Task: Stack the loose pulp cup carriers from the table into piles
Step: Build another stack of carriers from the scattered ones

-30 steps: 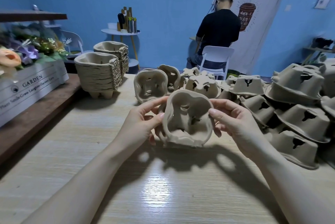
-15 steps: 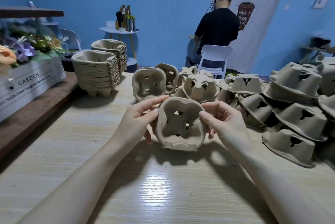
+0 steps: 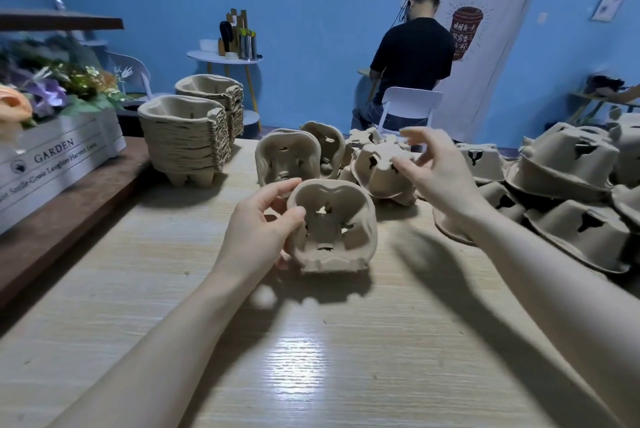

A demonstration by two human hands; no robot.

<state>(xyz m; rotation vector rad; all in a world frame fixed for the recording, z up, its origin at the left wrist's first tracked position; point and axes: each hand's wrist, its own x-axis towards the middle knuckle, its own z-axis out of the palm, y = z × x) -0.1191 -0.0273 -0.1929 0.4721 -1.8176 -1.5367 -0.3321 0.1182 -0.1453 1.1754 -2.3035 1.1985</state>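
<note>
My left hand grips a small nested stack of pulp cup carriers by its left rim, tilted with the open side towards me just above the wooden table. My right hand hovers with spread, loosely bent fingers over a loose carrier that lies tipped in the heap behind. Whether its fingertips touch that carrier is unclear from motion blur. Two tall finished piles stand at the back left. Several upside-down carriers crowd the right side.
A white "GARDEN" flower box sits on a dark wooden ledge at the left. More carriers stand on edge behind the held stack. A person in black sits on a white chair beyond the table, back turned.
My right hand let go of the held stack and moved up and right to the loose carrier in the heap. My left hand alone now holds the stack.
</note>
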